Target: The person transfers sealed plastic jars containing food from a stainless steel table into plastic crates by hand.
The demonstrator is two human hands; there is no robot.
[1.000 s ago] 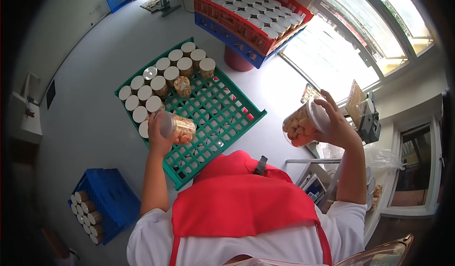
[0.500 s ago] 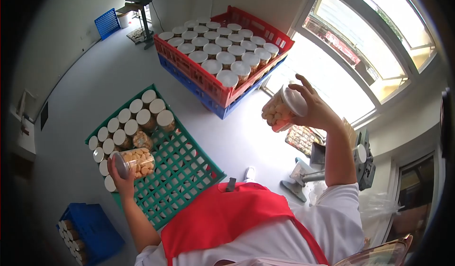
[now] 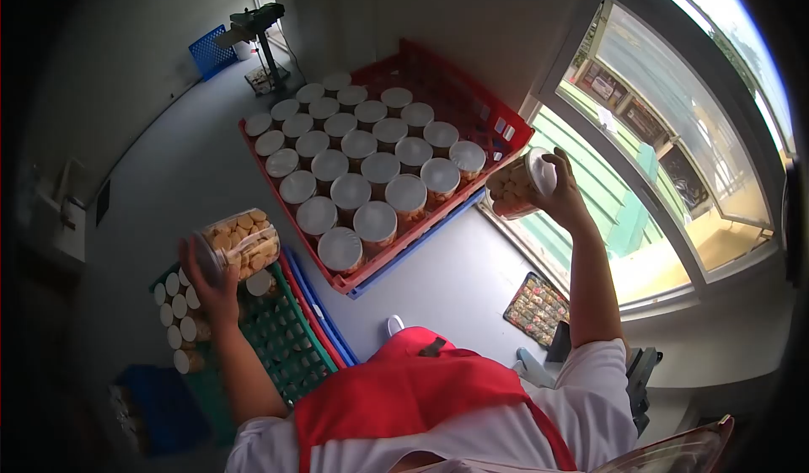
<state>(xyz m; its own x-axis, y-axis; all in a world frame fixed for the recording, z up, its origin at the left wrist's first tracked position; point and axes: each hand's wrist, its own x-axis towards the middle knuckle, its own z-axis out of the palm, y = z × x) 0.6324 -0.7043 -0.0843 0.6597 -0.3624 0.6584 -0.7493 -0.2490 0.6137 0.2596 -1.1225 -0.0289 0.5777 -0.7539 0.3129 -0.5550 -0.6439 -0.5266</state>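
Note:
In my left hand [image 3: 211,286] is a clear plastic jar of round cookies [image 3: 249,241], gripped by its lid end and tilted on its side above the green crate [image 3: 291,326]. My right hand [image 3: 563,193] grips a second jar of cookies [image 3: 514,191] by its white lid, also tilted, beside the right corner of the red crate [image 3: 333,281]. That red crate holds many white-lidded jars [image 3: 380,170] standing upright in rows. More lidded jars [image 3: 179,306] fill the left part of the green crate.
A blue crate [image 3: 463,206] lies under the red one. Another blue crate [image 3: 160,406] with jars sits at lower left. A stand machine [image 3: 265,48] is at the back wall. On the floor lies a patterned mat [image 3: 537,309], near a large window [image 3: 649,128].
The view has moved closer to the red crate. My left hand has lifted its jar away from the jars in the green crate. Both hands still hold their jars.

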